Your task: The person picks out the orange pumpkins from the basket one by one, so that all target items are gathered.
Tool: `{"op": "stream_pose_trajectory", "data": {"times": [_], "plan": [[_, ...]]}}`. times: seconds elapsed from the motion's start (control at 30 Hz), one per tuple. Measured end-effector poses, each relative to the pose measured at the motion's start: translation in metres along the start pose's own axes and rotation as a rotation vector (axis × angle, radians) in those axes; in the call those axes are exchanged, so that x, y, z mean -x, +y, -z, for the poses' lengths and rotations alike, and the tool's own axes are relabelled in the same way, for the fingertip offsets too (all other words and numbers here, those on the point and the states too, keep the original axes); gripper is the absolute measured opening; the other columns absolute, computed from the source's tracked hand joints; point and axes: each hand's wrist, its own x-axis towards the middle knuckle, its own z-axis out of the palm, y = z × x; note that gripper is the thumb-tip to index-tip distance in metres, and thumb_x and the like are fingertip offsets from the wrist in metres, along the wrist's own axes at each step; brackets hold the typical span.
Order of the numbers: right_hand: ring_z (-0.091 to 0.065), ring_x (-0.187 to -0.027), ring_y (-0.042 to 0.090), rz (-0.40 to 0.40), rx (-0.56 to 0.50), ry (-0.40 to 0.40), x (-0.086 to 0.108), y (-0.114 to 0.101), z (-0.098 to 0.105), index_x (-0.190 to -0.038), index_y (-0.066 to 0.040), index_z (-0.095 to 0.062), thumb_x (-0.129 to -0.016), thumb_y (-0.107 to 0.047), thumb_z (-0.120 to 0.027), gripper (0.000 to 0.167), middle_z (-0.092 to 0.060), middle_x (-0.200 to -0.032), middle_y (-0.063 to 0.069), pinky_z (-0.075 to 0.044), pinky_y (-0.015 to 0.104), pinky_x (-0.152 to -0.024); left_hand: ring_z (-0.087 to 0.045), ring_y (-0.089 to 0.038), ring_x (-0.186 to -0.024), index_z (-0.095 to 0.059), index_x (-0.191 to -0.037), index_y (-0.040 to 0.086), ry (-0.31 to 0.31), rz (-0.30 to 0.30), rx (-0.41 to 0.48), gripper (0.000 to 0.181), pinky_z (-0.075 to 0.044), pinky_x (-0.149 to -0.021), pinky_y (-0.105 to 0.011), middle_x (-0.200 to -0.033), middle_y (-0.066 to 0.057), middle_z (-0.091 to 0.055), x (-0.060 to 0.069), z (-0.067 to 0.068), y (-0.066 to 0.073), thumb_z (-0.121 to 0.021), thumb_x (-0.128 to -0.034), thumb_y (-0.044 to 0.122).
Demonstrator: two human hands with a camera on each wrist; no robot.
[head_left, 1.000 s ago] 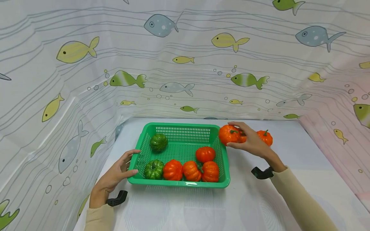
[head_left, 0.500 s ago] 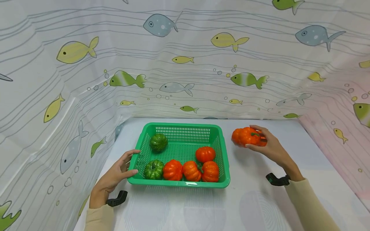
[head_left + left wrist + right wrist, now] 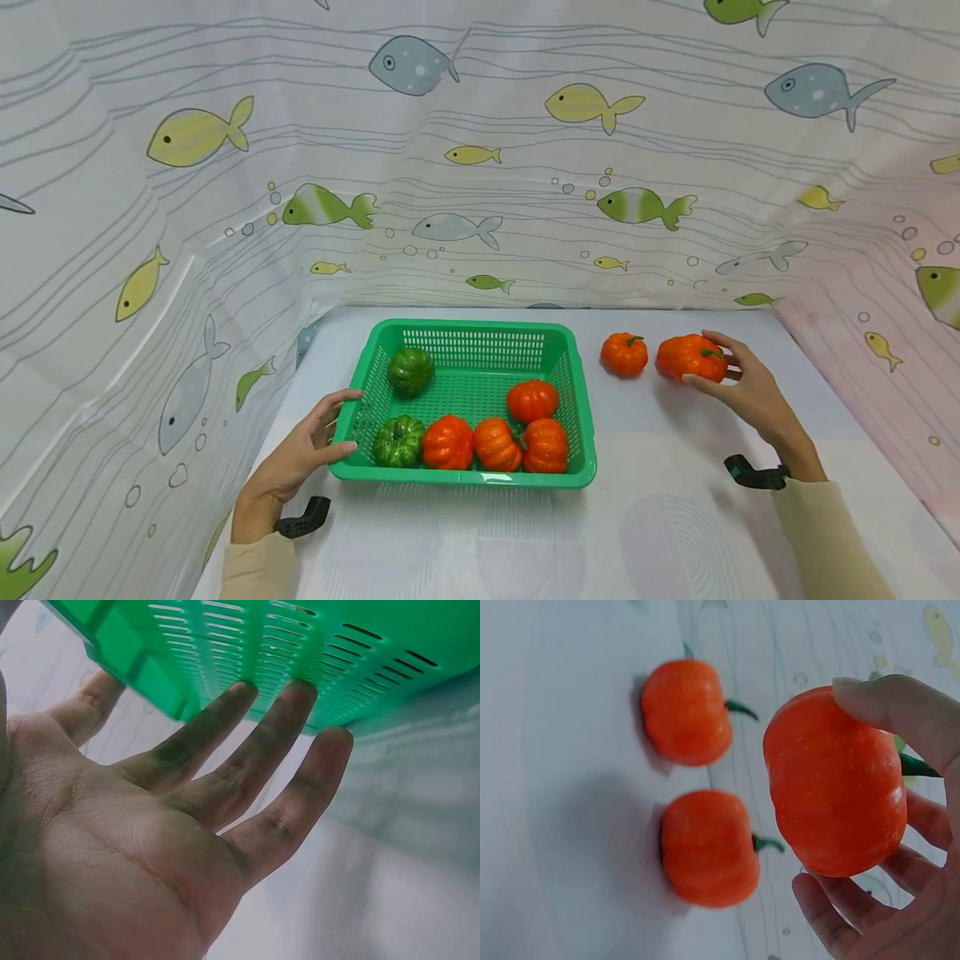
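Observation:
My right hand [image 3: 757,396] holds an orange toy pumpkin [image 3: 836,784] with a green stem between thumb and fingers, raised above the table in the right wrist view. In the head view it overlaps a second orange pumpkin [image 3: 670,358] standing on the table behind it. Another orange pumpkin [image 3: 624,355] stands just left of these. At the left side of a green plastic basket [image 3: 465,475], my left hand [image 3: 300,450] touches the wall, its fingers extended in the left wrist view. Several orange-red pumpkins [image 3: 448,442] sit in the basket, with two green pumpkins [image 3: 410,372] on its left side.
The white table [image 3: 622,517] extends in front and to the right of the basket. A fish-patterned curtain [image 3: 480,192] encloses the back and both sides.
My right hand has moved right with the held pumpkin, away from the basket's right rim, past the nearer table pumpkin to the farther one. The left hand and basket have stayed put.

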Motion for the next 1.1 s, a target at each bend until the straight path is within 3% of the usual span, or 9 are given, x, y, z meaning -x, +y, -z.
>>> {"op": "stream_pose_trajectory", "data": {"times": [0.1, 0.17, 0.4, 0.47, 0.6, 0.7, 0.83, 1.1], "plan": [[-0.043, -0.128, 0.047, -0.025, 0.027, 0.028, 0.001, 0.011, 0.007, -0.164, -0.027, -0.029, -0.092, -0.046, -0.078, 0.09, -0.033, -0.158, 0.021, -0.049, 0.038, -0.085, 0.014, -0.055, -0.15, -0.025, -0.16, 0.011, 0.004, 0.005, 0.0, 0.071, 0.0, -0.108, -0.083, -0.168, -0.023, 0.0, 0.002, 0.0, -0.001, -0.06, -0.0999, -0.002], [-0.044, -0.126, 0.047, -0.04, 0.043, 0.046, 0.001, 0.019, 0.012, -0.165, -0.024, -0.028, -0.092, -0.046, -0.078, 0.091, -0.033, -0.157, 0.023, -0.047, 0.035, -0.083, 0.014, -0.055, -0.15, -0.025, -0.161, 0.011, 0.002, 0.004, 0.002, 0.071, 0.0, -0.108, -0.082, -0.168, -0.023, 0.0, 0.002, 0.0, -0.001, -0.06, -0.1, -0.002], [-0.041, -0.127, 0.052, -0.092, 0.059, 0.065, -0.002, 0.042, 0.021, -0.165, -0.014, -0.022, -0.093, -0.049, -0.075, 0.096, -0.026, -0.162, 0.026, -0.048, 0.05, -0.084, 0.015, -0.055, -0.149, -0.025, -0.16, 0.009, 0.001, -0.007, 0.004, 0.072, 0.001, -0.108, -0.082, -0.168, -0.024, 0.0, 0.003, -0.001, 0.001, -0.06, -0.0991, -0.004], [-0.04, -0.128, 0.053, -0.106, 0.052, 0.065, -0.004, 0.047, 0.022, -0.165, -0.014, -0.021, -0.093, -0.05, -0.074, 0.096, -0.025, -0.162, 0.026, -0.047, 0.053, -0.086, 0.014, -0.055, -0.149, -0.026, -0.16, 0.009, 0.004, -0.009, 0.003, 0.071, 0.001, -0.107, -0.082, -0.168, -0.024, -0.001, 0.002, 0.0, 0.001, -0.06, -0.099, -0.004], [-0.038, -0.13, 0.052, -0.13, 0.033, 0.075, -0.008, 0.057, 0.025, -0.166, -0.014, -0.019, -0.095, -0.05, -0.072, 0.096, -0.028, -0.16, 0.028, -0.046, 0.048, -0.087, 0.014, -0.055, -0.15, -0.027, -0.16, 0.009, 0.003, -0.009, 0.001, 0.07, 0.001, -0.108, -0.082, -0.168, -0.024, -0.002, 0.001, -0.001, 0.001, -0.06, -0.099, -0.005], [-0.034, -0.134, 0.051, -0.156, -0.009, 0.083, -0.012, 0.063, 0.028, -0.166, -0.015, -0.018, -0.096, -0.051, -0.07, 0.095, -0.025, -0.162, 0.028, -0.046, 0.056, -0.093, 0.014, -0.055, -0.15, -0.027, -0.16, 0.009, 0.004, -0.012, 0.002, 0.071, 0.0, -0.108, -0.082, -0.168, -0.024, -0.002, 0.001, -0.001, 0.002, -0.06, -0.099, -0.005], [-0.025, -0.138, 0.053, -0.193, -0.059, 0.083, -0.018, 0.068, 0.029, -0.166, -0.014, -0.015, -0.097, -0.051, -0.069, 0.096, -0.015, -0.166, 0.028, -0.032, 0.075, -0.106, 0.013, -0.055, -0.15, -0.027, -0.16, 0.009, 0.006, -0.006, 0.008, 0.07, -0.001, -0.106, -0.084, -0.168, -0.024, -0.001, 0.001, -0.001, 0.002, -0.06, -0.0991, -0.004], [-0.02, -0.142, 0.058, -0.251, -0.057, 0.087, -0.031, 0.081, 0.026, -0.165, -0.007, -0.012, -0.096, -0.052, -0.07, 0.101, -0.012, -0.165, 0.032, -0.025, 0.077, -0.109, 0.014, -0.055, -0.15, -0.026, -0.159, 0.01, 0.006, 0.011, 0.015, 0.07, -0.002, -0.105, -0.085, -0.168, -0.023, 0.001, 0.002, -0.002, 0.003, -0.06, -0.0996, -0.002]]}}
